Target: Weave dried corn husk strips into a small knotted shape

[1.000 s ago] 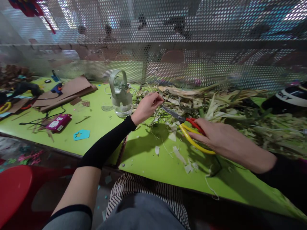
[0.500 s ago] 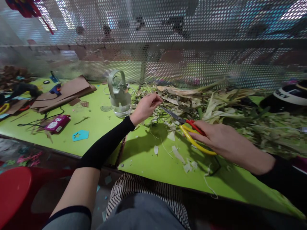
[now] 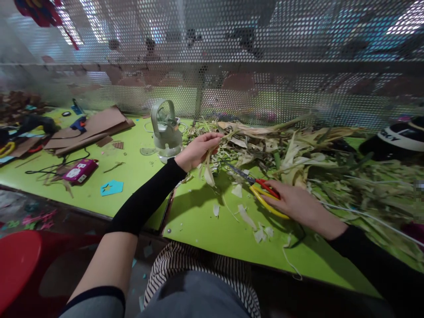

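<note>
My left hand is closed in a pinch on a pale strip of dried husk, which hangs down below the fingers over the table. In my right hand is a pair of scissors with one red and one yellow handle loop. Their metal blades point up and left, a little right of the husk strip and apart from it. Behind both hands lies a heap of dried corn husks. Small pale scraps are scattered on the green tabletop below the scissors.
A pale green drinking bottle stands behind my left wrist. Further left are a purple box with a cable, a blue paper piece and cardboard. A perforated metal screen borders the back. A black helmet-like object sits far right.
The husk strip now hangs from my left hand, where none showed before. My right hand has moved left and slightly down with the scissors.
</note>
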`<move>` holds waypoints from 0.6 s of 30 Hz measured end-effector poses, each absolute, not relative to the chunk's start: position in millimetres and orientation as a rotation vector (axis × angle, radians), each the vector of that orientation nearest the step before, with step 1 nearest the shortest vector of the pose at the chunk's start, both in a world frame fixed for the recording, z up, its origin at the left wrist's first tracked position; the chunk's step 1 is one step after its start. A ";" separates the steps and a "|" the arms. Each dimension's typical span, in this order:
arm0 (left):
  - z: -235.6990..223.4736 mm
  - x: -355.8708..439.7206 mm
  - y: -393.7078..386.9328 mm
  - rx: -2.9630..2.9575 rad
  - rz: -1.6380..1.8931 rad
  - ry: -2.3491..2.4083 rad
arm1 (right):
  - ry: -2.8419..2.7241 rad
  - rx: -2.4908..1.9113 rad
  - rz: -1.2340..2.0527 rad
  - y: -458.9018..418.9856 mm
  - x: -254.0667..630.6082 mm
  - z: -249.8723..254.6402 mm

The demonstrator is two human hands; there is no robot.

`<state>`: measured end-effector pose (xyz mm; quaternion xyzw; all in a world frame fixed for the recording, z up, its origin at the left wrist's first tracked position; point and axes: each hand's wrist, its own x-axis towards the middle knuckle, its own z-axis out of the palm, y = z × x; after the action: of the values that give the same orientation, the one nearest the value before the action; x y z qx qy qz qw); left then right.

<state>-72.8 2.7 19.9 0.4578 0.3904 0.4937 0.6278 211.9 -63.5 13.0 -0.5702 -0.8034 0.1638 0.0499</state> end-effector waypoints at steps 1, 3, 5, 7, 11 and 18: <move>20.2 -72.1 2.5 1.007 1.130 0.882 | -2.335 -1.746 0.668 -66.5 211.8 10.9; 21.0 -70.0 0.8 0.953 1.140 0.872 | -1.977 -1.636 1.213 -76.6 208.6 10.9; 21.6 -67.6 -1.6 0.942 1.164 0.885 | -1.614 -1.486 1.566 -88.8 202.3 14.4; 21.3 -65.3 -3.7 0.973 1.191 0.906 | -1.456 -1.334 1.712 -98.1 194.8 18.4; 17.2 -61.5 -5.3 1.130 1.214 0.947 | -1.398 -1.200 1.824 -101.3 182.4 22.6; 11.1 -56.2 -6.6 1.388 1.245 1.042 | -1.355 -1.187 1.886 -96.5 175.4 25.8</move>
<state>-56.2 -6.6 11.1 0.5695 0.4273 0.5107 0.4819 175.4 -96.5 25.8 -0.4389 -0.5012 0.6977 0.2637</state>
